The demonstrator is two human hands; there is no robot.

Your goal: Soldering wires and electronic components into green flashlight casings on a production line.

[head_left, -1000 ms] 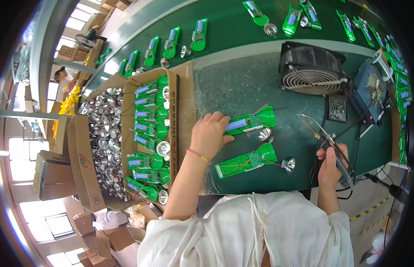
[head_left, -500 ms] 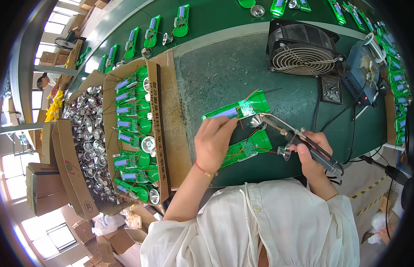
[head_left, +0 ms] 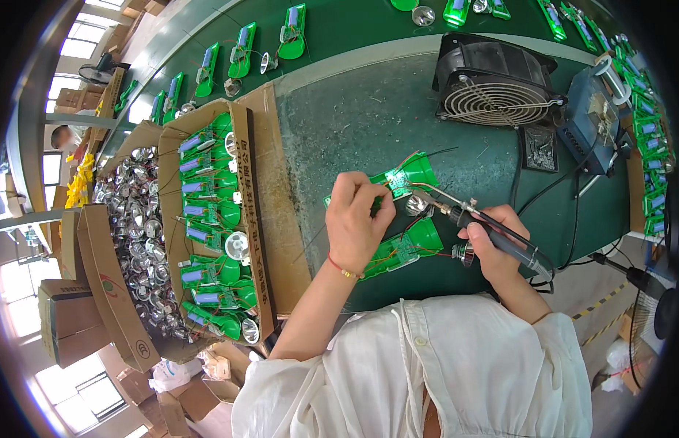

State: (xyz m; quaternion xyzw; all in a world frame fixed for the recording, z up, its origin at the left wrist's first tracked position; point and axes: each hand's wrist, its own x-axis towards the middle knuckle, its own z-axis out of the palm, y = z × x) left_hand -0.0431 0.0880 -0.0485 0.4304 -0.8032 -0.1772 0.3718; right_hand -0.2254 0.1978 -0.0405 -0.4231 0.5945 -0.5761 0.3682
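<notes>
My right hand [head_left: 496,241] grips a soldering iron [head_left: 516,247] with a thin metal solder-feed tube alongside it. The iron's tip reaches the circuit board [head_left: 399,180] in the upper green lamp housing [head_left: 425,169]. Over the left end of that housing, my left hand [head_left: 360,223] is closed in a pinch, with the fingertips near the board's wires. Whatever lies between those fingers is hidden. Just below the tip sits a silvery reflector [head_left: 418,206]. A second green housing [head_left: 425,237] with a board lies nearer me, partly behind my left hand, wired to another reflector [head_left: 463,253].
To the left stand a carton [head_left: 253,219] of green lamp assemblies and a box of loose reflectors [head_left: 140,241]. A black fan [head_left: 494,80], a blue soldering station [head_left: 591,117] and a small dark tray [head_left: 539,150] are at the right back. More housings line the far bench.
My left hand has moved slightly right and its fingers are more curled. The iron and my right hand have shifted a little left, bringing the tip closer to the upper board.
</notes>
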